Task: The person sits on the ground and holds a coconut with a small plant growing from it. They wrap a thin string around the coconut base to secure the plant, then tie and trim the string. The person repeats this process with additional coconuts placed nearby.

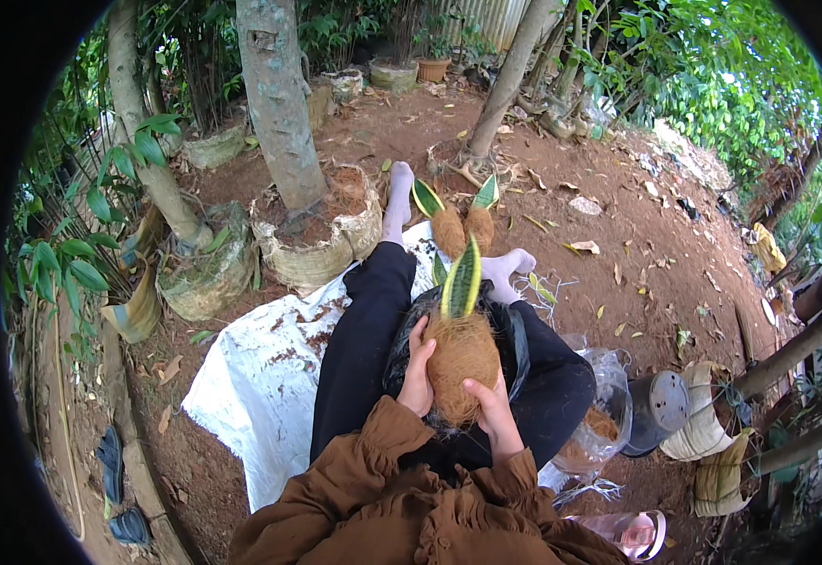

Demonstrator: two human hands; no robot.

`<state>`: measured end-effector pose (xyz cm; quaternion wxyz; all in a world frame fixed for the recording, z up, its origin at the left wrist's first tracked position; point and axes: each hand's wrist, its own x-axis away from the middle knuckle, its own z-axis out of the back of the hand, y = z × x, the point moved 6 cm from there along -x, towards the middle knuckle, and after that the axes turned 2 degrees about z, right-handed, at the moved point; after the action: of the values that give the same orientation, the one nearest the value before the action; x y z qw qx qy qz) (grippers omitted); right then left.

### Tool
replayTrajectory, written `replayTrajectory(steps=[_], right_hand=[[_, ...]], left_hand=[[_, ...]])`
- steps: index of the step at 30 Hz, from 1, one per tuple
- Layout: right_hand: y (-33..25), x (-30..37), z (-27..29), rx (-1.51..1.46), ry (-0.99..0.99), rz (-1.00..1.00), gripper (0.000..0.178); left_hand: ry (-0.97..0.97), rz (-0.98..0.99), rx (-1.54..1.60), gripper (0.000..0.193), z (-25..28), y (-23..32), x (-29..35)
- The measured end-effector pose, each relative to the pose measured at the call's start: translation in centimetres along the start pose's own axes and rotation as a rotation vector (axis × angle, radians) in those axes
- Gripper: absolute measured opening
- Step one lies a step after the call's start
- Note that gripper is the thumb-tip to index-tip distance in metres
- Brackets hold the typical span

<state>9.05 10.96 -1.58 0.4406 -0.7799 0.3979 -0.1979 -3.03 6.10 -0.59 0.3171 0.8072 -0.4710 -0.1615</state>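
Brown fibre ball, one: left grip, right grip curled round it; two further balls beyond.

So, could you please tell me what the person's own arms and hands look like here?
The left hand and right hand are ungloved. Loose, wrinkled brown sleeves cover the forearms, ending near the wrists.

Person is wearing a brown top w/ big, loose sleeves that are bunching up in soft folds. They're also wearing long dark pants, blk or navy, & light purple-gray socks. L hand & R hand are showing bare.
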Motion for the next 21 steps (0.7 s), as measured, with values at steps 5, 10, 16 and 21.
replayTrajectory(steps=[5,10,16,21], right_hand=[[-0.3,0.2,1.4,-0.146,0.101,-0.049,0.072],[-2.8,0.5,2.2,-0.140,0.229,0.066,0.072],[-6.3,0.6,0.3,0.087,0.223,0.379,0.081],[-7.1,1.2,-1.9,0.361,0.216,0.545,0.093]], left_hand=[[-0.132,0.141,-0.139,0.056,0.0,1.4,-0.3],[0.051,0.067,-0.294,0.044,3.3,3.9,-0.3],[0.193,-0.409,-0.769,0.035,0.8,5.8,1.5],[-0.172,-0.663,-0.976,0.094,-6.2,3.9,5.0]])
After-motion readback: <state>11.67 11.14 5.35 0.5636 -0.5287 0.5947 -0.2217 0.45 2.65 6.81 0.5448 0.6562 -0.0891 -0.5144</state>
